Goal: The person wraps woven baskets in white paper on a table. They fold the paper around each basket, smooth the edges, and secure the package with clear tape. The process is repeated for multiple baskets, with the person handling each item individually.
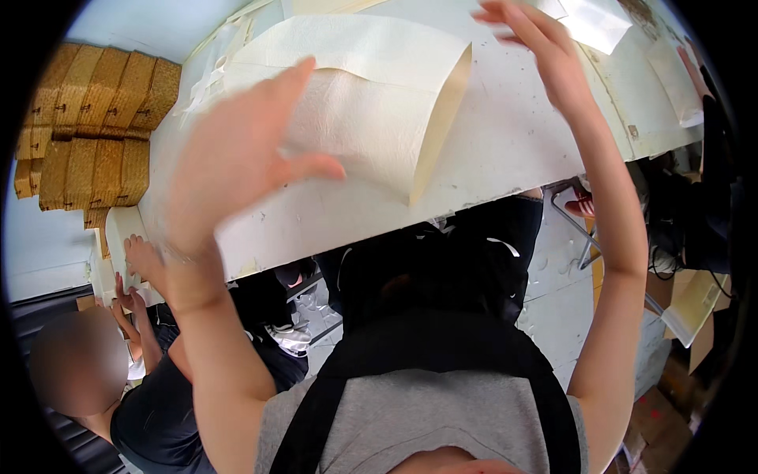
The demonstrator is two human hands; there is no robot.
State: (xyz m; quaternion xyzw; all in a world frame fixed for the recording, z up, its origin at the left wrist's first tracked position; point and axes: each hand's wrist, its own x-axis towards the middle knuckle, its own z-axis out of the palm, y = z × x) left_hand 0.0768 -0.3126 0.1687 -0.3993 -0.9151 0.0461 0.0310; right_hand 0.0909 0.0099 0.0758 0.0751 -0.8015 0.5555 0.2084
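Note:
A large cream sheet (371,118), lightly wrinkled like paper or thin leather, lies on the white table (489,154) before me. Its right side bows up off the tabletop, and a seam or overlapping edge runs across its upper part. My left hand (237,150), smeared by motion, hovers over the sheet's left part with thumb and fingers spread; nothing shows in it. Beyond the sheet's right edge, my right hand (541,51) is raised above the table, fingers apart and holding nothing.
Stacked woven brown boxes (110,87) stand at the left. A co-worker (170,395) sits at my left, hands near the table's end. At the top right lies a white sheet (596,24). Another person's arm (695,71) reaches in at the right rim.

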